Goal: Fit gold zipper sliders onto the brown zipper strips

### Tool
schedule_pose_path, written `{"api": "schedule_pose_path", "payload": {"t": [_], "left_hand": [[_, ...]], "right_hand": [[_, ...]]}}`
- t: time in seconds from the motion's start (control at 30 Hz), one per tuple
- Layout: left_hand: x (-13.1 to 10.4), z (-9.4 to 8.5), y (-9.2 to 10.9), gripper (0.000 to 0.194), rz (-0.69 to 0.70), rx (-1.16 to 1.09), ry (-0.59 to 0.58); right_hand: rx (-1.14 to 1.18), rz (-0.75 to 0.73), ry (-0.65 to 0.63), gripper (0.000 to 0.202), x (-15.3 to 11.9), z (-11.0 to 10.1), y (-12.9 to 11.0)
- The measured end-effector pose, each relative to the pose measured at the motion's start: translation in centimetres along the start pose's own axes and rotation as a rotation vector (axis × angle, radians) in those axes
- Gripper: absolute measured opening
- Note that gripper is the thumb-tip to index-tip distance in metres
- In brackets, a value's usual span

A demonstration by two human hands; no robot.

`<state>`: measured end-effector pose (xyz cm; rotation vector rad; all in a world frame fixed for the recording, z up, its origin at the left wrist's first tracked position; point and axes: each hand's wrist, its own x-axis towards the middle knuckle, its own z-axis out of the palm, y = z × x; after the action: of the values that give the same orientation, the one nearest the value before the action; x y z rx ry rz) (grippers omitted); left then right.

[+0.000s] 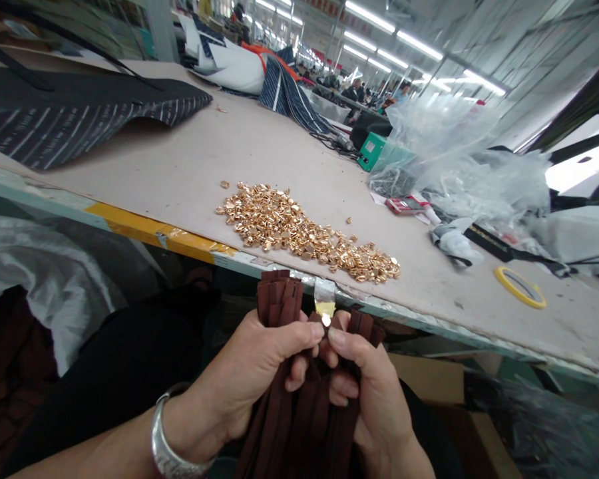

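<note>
My left hand (259, 362) is closed around a bundle of brown zipper tapes (278, 296), their cut ends sticking up above the fingers. Opposite it, my right hand (379, 379) grips more of the same tapes, and both thumbs pinch close together near the tape ends. Between the thumb tips a small shiny piece (326, 320) shows, just below a holder (324, 293) taped to the table edge. The tapes hang down in several long strips below my hands. On the table beyond lies a heap of small gold zipper sliders (304, 239).
The table's front edge (199, 249) carries yellow tape. Dark striped fabric (80, 123) lies at the left. To the right are a yellow tape roll (520, 287), clear plastic bags (469, 159), a green box (372, 152) and a red pack (404, 205). Cardboard (429, 379) sits below the table.
</note>
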<state>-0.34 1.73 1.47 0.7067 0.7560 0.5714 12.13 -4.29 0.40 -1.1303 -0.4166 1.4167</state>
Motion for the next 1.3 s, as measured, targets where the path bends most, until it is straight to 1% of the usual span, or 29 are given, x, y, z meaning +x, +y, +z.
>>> {"api": "schedule_pose_path", "payload": {"t": [0.13, 0.3, 0.47, 0.67, 0.77, 0.9, 1.1, 1.3], "left_hand": [[0.1, 0.2, -0.3, 0.022, 0.038, 0.016, 0.005], [0.1, 0.5, -0.8, 0.022, 0.107, 0.024, 0.050], [-0.1, 0.7, -1.2, 0.020, 0.163, 0.003, 0.074], [-0.2, 0.2, -1.3, 0.017, 0.125, -0.057, 0.104], [-0.2, 0.1, -1.4, 0.017, 0.113, -0.081, 0.093], [-0.2, 0.3, -1.2, 0.018, 0.116, -0.063, 0.084], [-0.2, 0.6, -1.2, 0.018, 0.147, -0.039, 0.109], [-0.3, 0.5, -1.3, 0.020, 0.116, -0.083, 0.092]], "right_hand": [[0.022, -0.021, -0.005, 0.024, 0.2, 0.2, 0.0], [0.004, -0.068, -0.029, 0.024, 0.5, 0.3, 0.0], [0.005, -0.062, -0.022, 0.023, 0.6, 0.1, 0.1], [0.044, -0.061, -0.044, 0.024, 0.3, 0.2, 0.2], [0.068, -0.064, -0.046, 0.024, 0.3, 0.3, 0.2], [0.061, -0.058, -0.058, 0.023, 0.4, 0.3, 0.2], [0.091, -0.059, -0.060, 0.021, 0.4, 0.4, 0.2], [0.089, -0.061, -0.080, 0.022, 0.4, 0.4, 0.2]]}}
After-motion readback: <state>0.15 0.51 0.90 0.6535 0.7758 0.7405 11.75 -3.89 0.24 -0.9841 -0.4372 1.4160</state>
